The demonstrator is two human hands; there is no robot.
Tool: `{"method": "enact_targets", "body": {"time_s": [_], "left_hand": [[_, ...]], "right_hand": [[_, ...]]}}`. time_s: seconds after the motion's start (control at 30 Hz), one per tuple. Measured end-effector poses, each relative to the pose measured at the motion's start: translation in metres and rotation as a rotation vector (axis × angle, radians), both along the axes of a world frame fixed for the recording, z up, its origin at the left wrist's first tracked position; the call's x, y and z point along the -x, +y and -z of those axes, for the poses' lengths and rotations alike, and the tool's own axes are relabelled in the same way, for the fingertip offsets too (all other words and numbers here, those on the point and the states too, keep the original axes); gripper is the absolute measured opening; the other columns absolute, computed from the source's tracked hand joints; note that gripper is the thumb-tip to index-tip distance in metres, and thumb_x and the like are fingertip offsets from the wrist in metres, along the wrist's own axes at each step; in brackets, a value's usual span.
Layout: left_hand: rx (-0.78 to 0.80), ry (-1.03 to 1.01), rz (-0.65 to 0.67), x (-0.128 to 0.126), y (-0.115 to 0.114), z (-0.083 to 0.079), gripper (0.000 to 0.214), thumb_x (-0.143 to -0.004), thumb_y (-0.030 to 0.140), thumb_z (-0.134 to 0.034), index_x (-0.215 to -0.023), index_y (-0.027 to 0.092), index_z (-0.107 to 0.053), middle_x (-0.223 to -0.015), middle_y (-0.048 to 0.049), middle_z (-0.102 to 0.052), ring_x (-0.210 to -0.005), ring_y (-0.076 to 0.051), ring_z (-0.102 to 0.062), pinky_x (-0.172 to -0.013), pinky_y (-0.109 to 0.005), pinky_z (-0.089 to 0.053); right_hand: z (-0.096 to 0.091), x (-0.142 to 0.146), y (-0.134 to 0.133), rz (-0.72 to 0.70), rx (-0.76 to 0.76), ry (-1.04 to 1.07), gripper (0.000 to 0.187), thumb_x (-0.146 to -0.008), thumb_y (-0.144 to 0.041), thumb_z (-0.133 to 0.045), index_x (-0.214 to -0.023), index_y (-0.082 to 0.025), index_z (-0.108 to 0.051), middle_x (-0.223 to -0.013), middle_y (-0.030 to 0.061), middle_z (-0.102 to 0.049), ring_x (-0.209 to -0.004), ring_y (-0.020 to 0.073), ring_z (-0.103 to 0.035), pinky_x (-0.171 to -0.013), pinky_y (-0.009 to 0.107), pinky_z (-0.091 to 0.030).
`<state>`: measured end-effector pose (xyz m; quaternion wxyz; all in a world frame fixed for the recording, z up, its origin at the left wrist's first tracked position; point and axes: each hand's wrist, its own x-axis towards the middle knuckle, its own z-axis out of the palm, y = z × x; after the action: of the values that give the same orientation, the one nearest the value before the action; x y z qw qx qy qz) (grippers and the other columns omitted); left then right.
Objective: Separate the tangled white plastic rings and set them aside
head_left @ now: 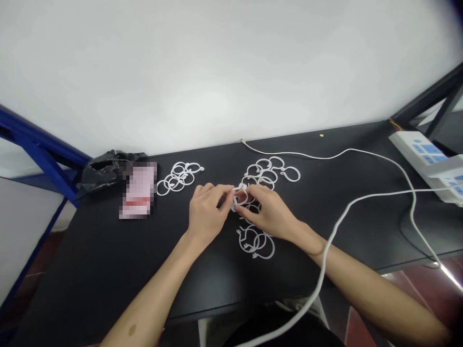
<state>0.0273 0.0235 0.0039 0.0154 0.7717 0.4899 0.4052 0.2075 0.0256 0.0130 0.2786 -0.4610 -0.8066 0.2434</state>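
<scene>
My left hand [207,209] and my right hand [270,212] meet over the middle of the black table. Between their fingertips is a white plastic curtain ring [241,196], pinched from both sides; its clasp end is partly hidden by the fingers. Around and beneath my right hand lie more loose rings: several behind it [268,174] and a few in front [257,243], some with gaps and small hooked ends. A separate cluster of white rings [176,182] rests to the left, beyond my left hand.
At the left stand a crumpled black plastic bag [103,173] and a blurred pink object [139,188]. White power strips [415,149] sit at the right edge. A thick white cable [342,219] crosses above my right forearm. A thinner cord [307,155] runs along the back near the wall.
</scene>
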Motion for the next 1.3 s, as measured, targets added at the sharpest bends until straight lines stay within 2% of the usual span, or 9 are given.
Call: {"method": "enact_targets", "body": {"time_s": [0.2,0.27,0.37,0.53,0.67,0.83,0.97,1.1,1.3], "left_hand": [[0.112,-0.081,-0.056,-0.003,-0.002,-0.002,0.007,-0.088,0.021,-0.063,-0.082,0.019,-0.066,-0.067,0.0038,-0.07,-0.059,-0.011,-0.06,-0.066,-0.027,-0.043],[0.116,-0.064,-0.091,-0.002,-0.001,-0.002,0.008,-0.088,0.021,-0.063,-0.081,0.019,-0.065,-0.065,0.004,-0.069,-0.057,-0.011,-0.059,-0.065,-0.027,-0.043],[0.091,-0.028,-0.162,0.002,0.003,0.0,0.011,-0.089,0.022,-0.061,-0.079,0.019,-0.064,-0.064,0.0033,-0.069,-0.056,-0.011,-0.058,-0.066,-0.027,-0.042],[0.174,-0.082,-0.241,0.014,0.012,0.0,0.011,-0.09,0.025,-0.06,-0.082,0.019,-0.066,-0.066,0.0031,-0.07,-0.057,-0.012,-0.06,-0.067,-0.027,-0.043],[0.236,-0.158,-0.263,0.022,0.017,-0.004,0.012,-0.09,0.028,-0.061,-0.085,0.02,-0.068,-0.066,0.0034,-0.07,-0.057,-0.011,-0.06,-0.065,-0.025,-0.043],[0.231,-0.171,-0.066,0.017,0.013,-0.006,0.01,-0.091,0.026,-0.062,-0.092,0.022,-0.071,-0.07,0.0042,-0.072,-0.058,-0.011,-0.06,-0.067,-0.026,-0.045],[0.236,-0.116,0.072,0.007,0.005,-0.004,0.011,-0.091,0.026,-0.063,-0.094,0.023,-0.073,-0.076,0.0025,-0.073,-0.063,-0.012,-0.061,-0.069,-0.028,-0.044],[0.417,-0.145,0.163,0.003,0.0,-0.009,0.013,-0.091,0.028,-0.062,-0.094,0.024,-0.073,-0.069,0.0038,-0.07,-0.063,-0.012,-0.06,-0.067,-0.027,-0.045],[0.674,-0.256,0.384,0.006,-0.002,-0.024,0.032,-0.093,0.039,-0.058,-0.122,0.028,-0.065,-0.08,0.0034,-0.067,-0.069,-0.011,-0.057,-0.065,-0.024,-0.044]], "right_hand": [[-0.002,0.005,-0.002,0.06,0.071,0.037,0.018,-0.082,-0.033,-0.07,-0.091,-0.019,-0.062,-0.083,0.0007,-0.069,-0.078,0.0172,-0.064,-0.08,0.035,-0.047],[-0.001,0.005,-0.002,0.065,0.103,0.071,0.018,-0.084,-0.026,-0.067,-0.1,-0.02,-0.062,-0.081,-0.0008,-0.07,-0.076,0.0157,-0.066,-0.079,0.033,-0.048],[-0.001,0.002,-0.001,0.079,0.132,0.132,0.031,-0.087,-0.02,-0.063,-0.117,-0.02,-0.058,-0.081,-0.0019,-0.072,-0.073,0.0134,-0.067,-0.074,0.029,-0.05],[-0.005,-0.004,0.001,0.092,0.006,0.141,0.014,-0.089,-0.023,-0.063,-0.103,-0.02,-0.065,-0.082,0.0002,-0.072,-0.071,0.013,-0.066,-0.068,0.026,-0.052],[-0.005,-0.009,0.004,0.103,-0.137,0.075,0.009,-0.09,-0.022,-0.061,-0.095,-0.018,-0.067,-0.086,0.0042,-0.071,-0.078,0.0165,-0.065,-0.073,0.031,-0.052],[-0.007,-0.01,0.004,0.096,-0.236,0.058,0.017,-0.09,-0.025,-0.063,-0.104,-0.017,-0.066,-0.096,0.0084,-0.068,-0.091,0.0214,-0.061,-0.082,0.038,-0.051],[-0.015,-0.011,0.003,-0.028,-0.1,0.227,0.028,-0.093,-0.023,-0.06,-0.121,-0.019,-0.06,-0.1,0.0057,-0.066,-0.081,0.014,-0.061,-0.075,0.03,-0.052],[-0.017,-0.013,0.005,-0.118,-0.032,0.263,0.016,-0.095,-0.023,-0.057,-0.108,-0.021,-0.067,-0.089,0.0027,-0.066,-0.08,0.0133,-0.06,-0.072,0.028,-0.05],[-0.015,-0.014,0.006,-0.005,-0.054,0.317,0.007,-0.093,-0.025,-0.062,-0.094,-0.021,-0.067,-0.085,0.0005,-0.068,-0.078,0.0129,-0.063,-0.072,0.027,-0.049]]}}
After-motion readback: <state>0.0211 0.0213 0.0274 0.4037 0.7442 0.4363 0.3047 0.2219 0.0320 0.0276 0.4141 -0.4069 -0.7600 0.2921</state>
